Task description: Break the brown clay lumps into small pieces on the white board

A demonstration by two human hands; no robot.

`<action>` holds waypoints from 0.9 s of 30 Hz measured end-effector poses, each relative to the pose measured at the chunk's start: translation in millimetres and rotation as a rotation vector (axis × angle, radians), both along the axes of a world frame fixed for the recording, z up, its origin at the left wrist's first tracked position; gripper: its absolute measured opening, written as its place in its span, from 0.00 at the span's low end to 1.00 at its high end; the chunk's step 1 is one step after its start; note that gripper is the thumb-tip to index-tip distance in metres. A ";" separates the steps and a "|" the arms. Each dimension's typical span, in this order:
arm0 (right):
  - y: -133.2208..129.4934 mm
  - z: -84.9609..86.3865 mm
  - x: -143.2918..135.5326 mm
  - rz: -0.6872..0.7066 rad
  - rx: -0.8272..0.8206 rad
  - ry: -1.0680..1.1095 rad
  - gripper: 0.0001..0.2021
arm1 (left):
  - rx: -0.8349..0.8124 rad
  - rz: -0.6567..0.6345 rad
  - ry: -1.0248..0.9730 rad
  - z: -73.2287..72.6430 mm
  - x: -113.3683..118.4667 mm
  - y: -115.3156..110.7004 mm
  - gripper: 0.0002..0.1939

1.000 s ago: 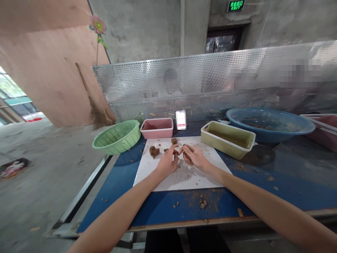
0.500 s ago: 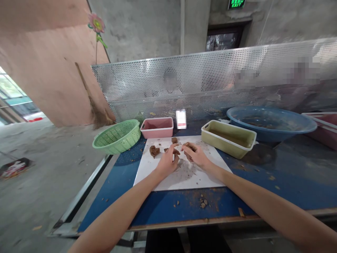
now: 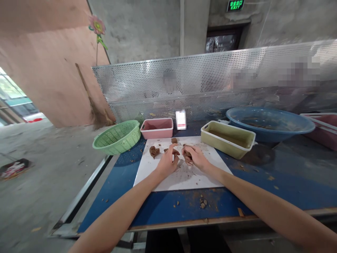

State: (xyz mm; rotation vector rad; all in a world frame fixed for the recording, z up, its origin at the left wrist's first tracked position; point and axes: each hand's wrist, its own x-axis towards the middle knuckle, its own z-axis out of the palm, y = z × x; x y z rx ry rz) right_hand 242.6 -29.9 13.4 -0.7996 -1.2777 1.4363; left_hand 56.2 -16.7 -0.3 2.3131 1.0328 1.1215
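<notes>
Fingertips: a second ago those of the two hands all but met; now a gap of white shows between them.
Right hand (image 3: pixel 197 158): fingers curled tighter than half a second ago around a craggy brown clay-like clump (image 3: pixel 187 154), held just above or on the board; which, I cannot tell.
Left hand (image 3: pixel 167 163): scarcely moved, fingers parted and loosely curved beside a flattish brown piece (image 3: pixel 166 150); whether they touch it is hidden.
Meaning: the handling now seems to rest with the right hand alone, the left standing by.
Loose lumps: a rough brown lump (image 3: pixel 154 151) left of the left hand and a small brown block (image 3: pixel 174 140) beyond it, both unmoved.
Board room: the near part of the white rectangular board (image 3: pixel 160 182) offers the widest space, strewn with crumbs.
Far side: the pink rectangular white-rimmed tub (image 3: pixel 158 134) sits just beyond the far left corner.
Right side: the olive-green rectangular tub (image 3: pixel 219 143) crowds the far right corner, limiting outward sweep.
Near edge: a strip of blue bench (image 3: pixel 155 211) runs between board and worn rim, with brown crumbs (image 3: pixel 203 203) on it.
</notes>
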 end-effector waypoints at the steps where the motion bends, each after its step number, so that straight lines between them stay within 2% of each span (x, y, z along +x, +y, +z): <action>1: 1.6 -0.4 -0.2 -0.003 0.025 0.036 0.12 | -0.005 0.004 -0.002 0.2 -0.2 -0.2 0.27; 4: 6.0 -0.4 0.6 -0.081 0.093 0.133 0.13 | -0.014 0.003 -0.005 1.0 -0.6 -0.8 0.27; 6: 7.3 0.9 3.0 -0.099 0.077 0.162 0.14 | -0.015 0.002 -0.005 0.9 -0.6 -0.7 0.27; 10: 4.7 5.1 10.8 0.024 -0.049 0.148 0.34 | -0.008 0.006 0.007 0.1 -0.2 0.0 0.26; 13: 0.6 7.2 13.1 0.068 -0.144 0.120 0.38 | -0.004 0.005 0.002 0.5 0.6 -0.2 0.25; 19: 3.4 4.6 9.4 0.048 -0.151 0.146 0.34 | -0.018 0.009 -0.001 2.1 0.2 -1.8 0.26; 23: 12.0 2.6 10.1 -0.112 -0.038 0.105 0.15 | -0.074 0.011 -0.058 3.8 -0.5 -2.2 0.23; 25: 12.7 3.1 8.0 -0.210 0.062 0.087 0.14 | -0.155 0.011 -0.199 5.3 3.7 -1.4 0.18; 27: 9.0 4.1 1.4 -0.279 0.200 0.022 0.15 | -0.305 0.004 -0.458 7.2 12.9 0.0 0.14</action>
